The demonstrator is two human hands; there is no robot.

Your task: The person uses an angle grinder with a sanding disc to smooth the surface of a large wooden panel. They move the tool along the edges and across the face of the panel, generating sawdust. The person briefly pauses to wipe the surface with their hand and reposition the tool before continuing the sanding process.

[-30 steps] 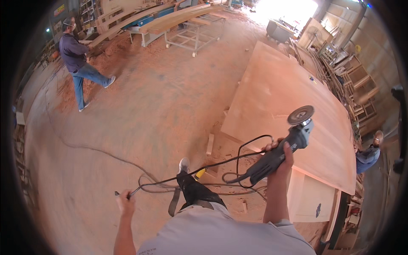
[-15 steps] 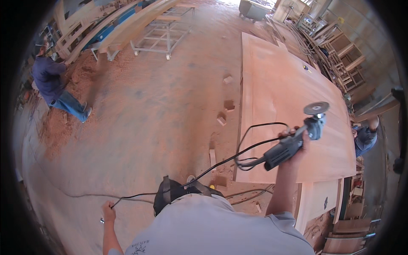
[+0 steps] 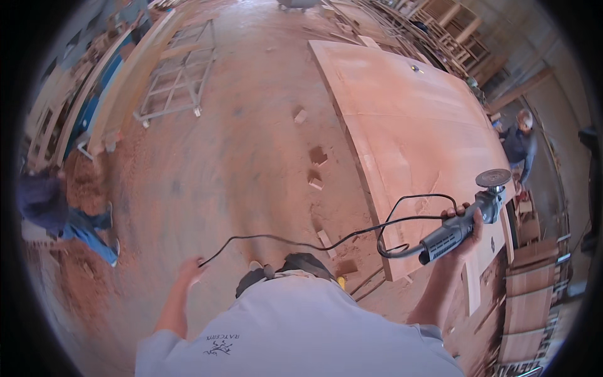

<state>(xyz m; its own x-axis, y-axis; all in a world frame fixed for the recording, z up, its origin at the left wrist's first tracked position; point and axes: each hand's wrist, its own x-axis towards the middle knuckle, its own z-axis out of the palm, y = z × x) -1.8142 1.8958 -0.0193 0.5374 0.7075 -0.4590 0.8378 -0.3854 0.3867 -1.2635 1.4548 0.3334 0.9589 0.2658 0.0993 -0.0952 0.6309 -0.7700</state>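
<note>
My right hand (image 3: pixel 465 235) is wrapped round the grey body of an angle grinder (image 3: pixel 453 234), held up at the right over the near corner of a large wooden panel (image 3: pixel 402 132). Its round disc (image 3: pixel 493 178) points away from me. From the grinder's rear end a black power cord (image 3: pixel 282 240) loops, then runs left across in front of my body. My left hand (image 3: pixel 191 271), out to the left above the floor, is closed on that cord. The fingers of the left hand are slightly blurred.
A co-worker (image 3: pixel 520 147) is beside the panel's far right edge; another person (image 3: pixel 56 204) stands at the left. Long boards (image 3: pixel 119 81) and a metal trolley frame (image 3: pixel 182 81) are at the far left. Small wood offcuts (image 3: pixel 316 184) lie on the dusty floor (image 3: pixel 207 188). Stacked boards (image 3: pixel 524 314) stand lower right.
My view has turned right. The grinder is farther right and slightly lower. My left hand has risen inward with the cord, which now lifts off the floor. The right-hand co-worker shows more fully.
</note>
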